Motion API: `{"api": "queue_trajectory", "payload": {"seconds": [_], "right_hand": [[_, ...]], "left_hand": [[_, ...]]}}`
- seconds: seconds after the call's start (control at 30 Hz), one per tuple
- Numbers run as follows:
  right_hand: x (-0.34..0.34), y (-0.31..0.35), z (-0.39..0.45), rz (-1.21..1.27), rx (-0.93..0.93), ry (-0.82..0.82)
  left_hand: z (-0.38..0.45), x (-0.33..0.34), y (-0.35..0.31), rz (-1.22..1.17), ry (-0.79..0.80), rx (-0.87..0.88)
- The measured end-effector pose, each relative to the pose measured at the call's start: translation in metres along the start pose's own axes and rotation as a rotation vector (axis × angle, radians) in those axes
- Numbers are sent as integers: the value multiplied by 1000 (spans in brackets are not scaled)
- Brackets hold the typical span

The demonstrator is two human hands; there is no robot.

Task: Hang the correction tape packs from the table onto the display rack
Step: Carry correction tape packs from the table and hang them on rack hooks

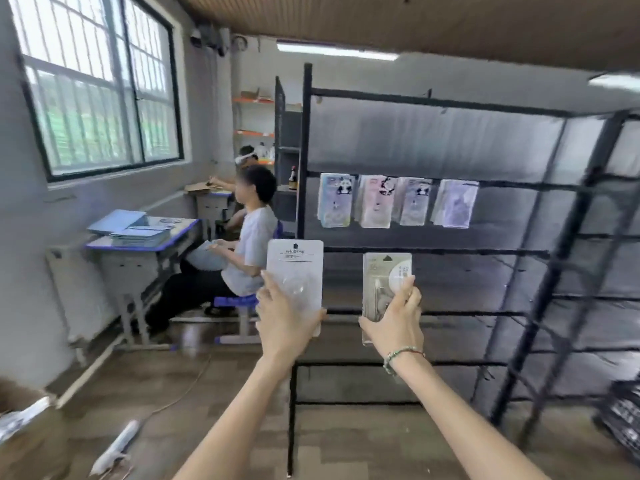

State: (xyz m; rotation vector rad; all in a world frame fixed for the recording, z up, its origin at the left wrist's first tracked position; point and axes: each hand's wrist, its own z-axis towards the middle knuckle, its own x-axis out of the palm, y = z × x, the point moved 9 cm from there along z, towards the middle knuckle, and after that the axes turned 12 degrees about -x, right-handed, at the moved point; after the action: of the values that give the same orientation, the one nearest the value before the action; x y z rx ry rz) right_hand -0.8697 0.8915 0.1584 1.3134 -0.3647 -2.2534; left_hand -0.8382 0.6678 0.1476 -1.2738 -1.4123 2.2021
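My left hand [282,315] grips a white correction tape pack [295,261] from below, holding it upright with its blank back toward me. My right hand [394,322] holds a second, beige correction tape pack [385,271] upright by its lower part. Both packs are raised in front of the black display rack [306,140], just below its bar where several panda-printed packs [375,200] hang in a row. The rack's lower bars are bare.
A person [242,244] sits on a blue stool at a desk [138,244] to the left, another behind. Windows fill the left wall. A cardboard box [24,441] and a white wrapped object [117,445] lie on the floor at lower left. A dark crate [623,417] stands at right.
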Motion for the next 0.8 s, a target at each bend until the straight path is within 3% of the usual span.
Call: {"api": "queue_trajectory", "payload": {"seconds": [0.33,0.8], "right_hand": [[-100,-181,43,-116,184,-151],[-106,-286,200,-120,147,-181]], "left_hand": [[-39,168,-141,-6,163,146],[33,308,-259,-72,105,188]]}}
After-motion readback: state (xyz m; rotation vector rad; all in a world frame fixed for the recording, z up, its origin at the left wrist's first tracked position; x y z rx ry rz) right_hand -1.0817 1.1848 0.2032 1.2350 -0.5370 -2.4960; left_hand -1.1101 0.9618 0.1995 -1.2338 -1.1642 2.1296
